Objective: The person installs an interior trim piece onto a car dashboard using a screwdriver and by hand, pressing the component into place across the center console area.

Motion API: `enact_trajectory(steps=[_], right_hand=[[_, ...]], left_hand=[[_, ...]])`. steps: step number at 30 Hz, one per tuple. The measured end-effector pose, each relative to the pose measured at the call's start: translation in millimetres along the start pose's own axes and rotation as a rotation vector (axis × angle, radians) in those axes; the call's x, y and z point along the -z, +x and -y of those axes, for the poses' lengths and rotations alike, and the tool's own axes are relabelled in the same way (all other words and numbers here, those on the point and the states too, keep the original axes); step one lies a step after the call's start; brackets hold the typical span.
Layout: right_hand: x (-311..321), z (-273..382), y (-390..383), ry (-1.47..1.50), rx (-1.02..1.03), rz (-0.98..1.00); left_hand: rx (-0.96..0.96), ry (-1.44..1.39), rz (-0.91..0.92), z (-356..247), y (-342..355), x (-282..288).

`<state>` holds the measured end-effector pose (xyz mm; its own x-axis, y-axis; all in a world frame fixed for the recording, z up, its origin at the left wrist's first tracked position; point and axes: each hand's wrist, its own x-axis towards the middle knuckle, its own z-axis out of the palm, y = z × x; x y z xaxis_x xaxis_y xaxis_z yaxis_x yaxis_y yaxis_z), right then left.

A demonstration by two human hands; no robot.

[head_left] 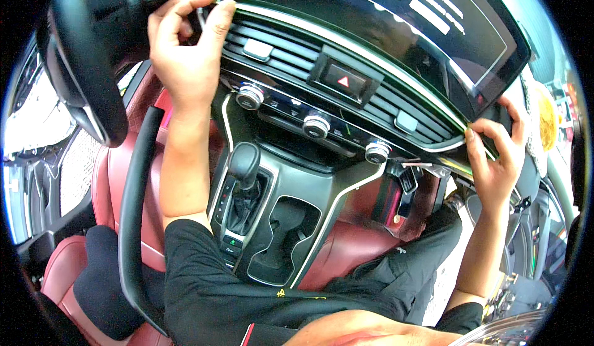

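A centre air vent panel (291, 55) with dark slats, two light sliding tabs and a hazard light switch (344, 81) sits across the dashboard. Bright trim (306, 23) lines its upper edge. At the panel's upper left corner, the thumb and bent index finger of my left hand (189, 55) close on the edge. My right hand (498, 160) grips the right end, thumb and fingers around the corner. Whether the panel is loose or seated I cannot tell.
A large lit screen (433, 49) leans over the panel. Below lie the climate knobs (316, 126), the gear lever (244, 160) and the cup holder (317, 213). A black curved bar (133, 222) stands left of my left arm. Red seats (117, 173) lie beneath.
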<state>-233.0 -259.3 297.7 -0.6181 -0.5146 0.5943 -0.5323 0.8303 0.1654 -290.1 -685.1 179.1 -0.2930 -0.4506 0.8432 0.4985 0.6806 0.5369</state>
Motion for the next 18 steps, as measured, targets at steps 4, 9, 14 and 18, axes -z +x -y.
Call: enact_trajectory(steps=[4, 9, 14, 18], right_hand=[[-2, 0, 1, 0.025, -0.010, -0.007], [-2, 1, 1, 0.017, -0.002, -0.021], [-2, 2, 1, 0.038, -0.004, -0.033], [-1, 2, 3, 0.046, 0.001, -0.014]], left_hand=[[0.053, -0.029, -0.010, 0, 0, -1], [0.042, -0.010, 0.002, 1, 0, -1], [0.021, -0.018, -0.002, 6, -2, -2], [0.069, -0.020, 0.069, -2, -1, 4]])
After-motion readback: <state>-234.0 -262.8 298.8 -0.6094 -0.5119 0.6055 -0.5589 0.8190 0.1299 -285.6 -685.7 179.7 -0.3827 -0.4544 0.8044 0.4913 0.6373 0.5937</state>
